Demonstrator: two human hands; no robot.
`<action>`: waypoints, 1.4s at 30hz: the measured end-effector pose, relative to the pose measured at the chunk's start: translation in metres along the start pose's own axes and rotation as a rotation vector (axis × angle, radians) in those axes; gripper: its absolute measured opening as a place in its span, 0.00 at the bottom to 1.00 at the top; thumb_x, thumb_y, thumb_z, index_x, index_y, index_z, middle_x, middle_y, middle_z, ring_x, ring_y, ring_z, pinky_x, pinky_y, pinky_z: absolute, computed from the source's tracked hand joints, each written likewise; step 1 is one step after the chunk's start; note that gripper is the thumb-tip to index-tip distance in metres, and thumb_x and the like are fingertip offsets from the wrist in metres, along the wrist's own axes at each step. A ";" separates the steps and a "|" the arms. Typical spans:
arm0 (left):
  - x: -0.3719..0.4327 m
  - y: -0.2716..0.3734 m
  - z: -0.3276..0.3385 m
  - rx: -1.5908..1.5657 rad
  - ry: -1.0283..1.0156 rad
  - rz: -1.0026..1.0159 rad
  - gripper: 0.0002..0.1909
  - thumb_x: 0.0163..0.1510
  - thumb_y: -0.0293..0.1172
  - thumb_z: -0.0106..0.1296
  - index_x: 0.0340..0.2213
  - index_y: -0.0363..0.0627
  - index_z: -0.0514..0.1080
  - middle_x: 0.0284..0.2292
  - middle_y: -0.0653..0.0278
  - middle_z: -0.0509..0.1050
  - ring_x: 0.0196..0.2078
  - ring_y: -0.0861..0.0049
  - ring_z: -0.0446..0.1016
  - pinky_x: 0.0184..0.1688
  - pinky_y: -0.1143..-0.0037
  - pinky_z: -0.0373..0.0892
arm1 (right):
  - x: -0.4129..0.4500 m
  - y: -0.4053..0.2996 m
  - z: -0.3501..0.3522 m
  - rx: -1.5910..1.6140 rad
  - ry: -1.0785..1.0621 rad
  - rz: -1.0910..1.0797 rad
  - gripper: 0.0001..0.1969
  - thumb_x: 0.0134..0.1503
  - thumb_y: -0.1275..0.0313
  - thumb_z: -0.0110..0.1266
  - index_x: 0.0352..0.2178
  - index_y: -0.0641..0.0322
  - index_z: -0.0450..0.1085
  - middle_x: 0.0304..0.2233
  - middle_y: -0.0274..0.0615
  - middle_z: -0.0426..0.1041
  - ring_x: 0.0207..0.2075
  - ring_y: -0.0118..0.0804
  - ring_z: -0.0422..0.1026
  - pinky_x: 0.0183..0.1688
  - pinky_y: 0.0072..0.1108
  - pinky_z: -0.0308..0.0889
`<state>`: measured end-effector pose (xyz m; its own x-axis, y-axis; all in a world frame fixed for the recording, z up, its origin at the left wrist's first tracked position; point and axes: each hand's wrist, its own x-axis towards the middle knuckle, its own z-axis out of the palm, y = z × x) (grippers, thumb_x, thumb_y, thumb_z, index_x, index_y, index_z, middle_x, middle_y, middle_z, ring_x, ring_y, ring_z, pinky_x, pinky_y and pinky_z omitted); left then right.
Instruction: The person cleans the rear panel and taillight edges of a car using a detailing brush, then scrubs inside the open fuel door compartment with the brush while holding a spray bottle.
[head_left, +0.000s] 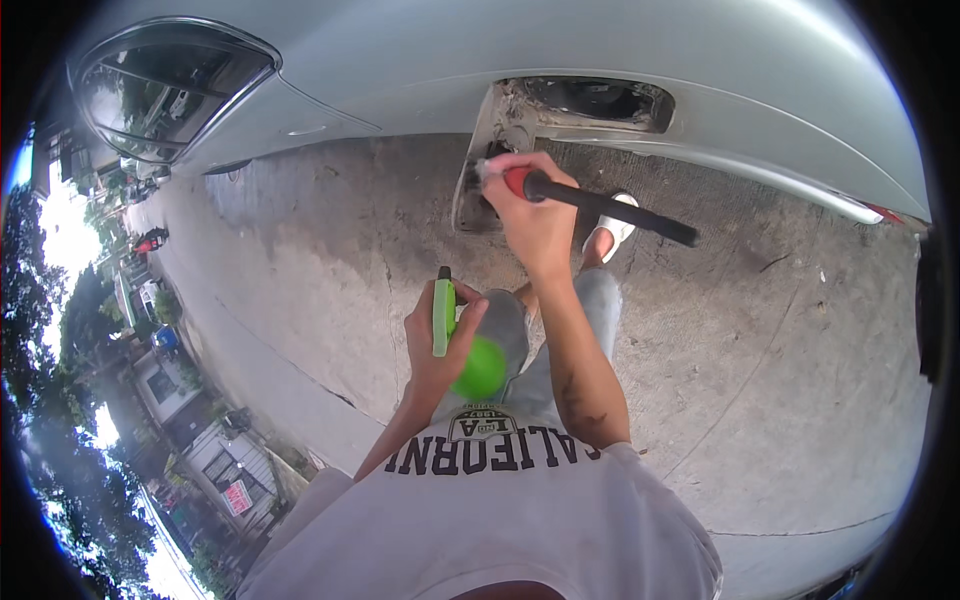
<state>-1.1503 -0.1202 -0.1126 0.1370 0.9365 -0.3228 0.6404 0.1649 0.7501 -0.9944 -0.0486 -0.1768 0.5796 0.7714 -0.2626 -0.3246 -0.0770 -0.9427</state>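
My right hand grips a brush with a red and black handle. Its bristle end, blurred, is against or just over the inner face of an open fuel door on a silver car. My fingers hide part of that panel. The dirty fuel filler recess lies just beyond, its inside dark and grimy. Lower down and to the left, my left hand holds a green spray bottle by its neck, fingers around the trigger head. The nozzle points away from me, towards the car.
The car's silver side panel spans the top of the view, with a side window at left. Concrete ground lies below, and my shoe stands on it. A parked red motorcycle, trees and buildings are far left.
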 end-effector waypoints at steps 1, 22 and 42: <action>0.000 -0.003 -0.002 0.004 -0.011 0.002 0.10 0.54 0.31 0.61 0.33 0.37 0.72 0.28 0.59 0.79 0.30 0.73 0.79 0.34 0.75 0.72 | 0.019 -0.009 0.005 0.026 0.039 0.016 0.06 0.44 0.78 0.61 0.28 0.64 0.77 0.27 0.43 0.75 0.27 0.35 0.73 0.33 0.23 0.67; -0.010 -0.039 -0.027 0.033 -0.105 0.066 0.09 0.56 0.30 0.59 0.33 0.37 0.72 0.29 0.61 0.78 0.30 0.77 0.76 0.34 0.76 0.70 | -0.091 0.070 0.025 0.077 0.339 -0.179 0.05 0.47 0.81 0.61 0.28 0.63 0.75 0.28 0.41 0.75 0.31 0.36 0.75 0.37 0.22 0.67; 0.000 -0.063 -0.032 0.013 -0.143 0.028 0.10 0.56 0.31 0.59 0.35 0.37 0.72 0.29 0.62 0.78 0.29 0.79 0.74 0.33 0.76 0.69 | -0.073 0.057 0.023 -0.061 0.106 -0.574 0.13 0.37 0.86 0.60 0.27 0.60 0.73 0.28 0.39 0.74 0.29 0.42 0.75 0.32 0.25 0.70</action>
<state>-1.2148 -0.1209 -0.1420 0.2608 0.8869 -0.3813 0.6445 0.1341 0.7527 -1.0719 -0.0950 -0.2065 0.7228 0.6330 0.2771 0.1049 0.2958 -0.9495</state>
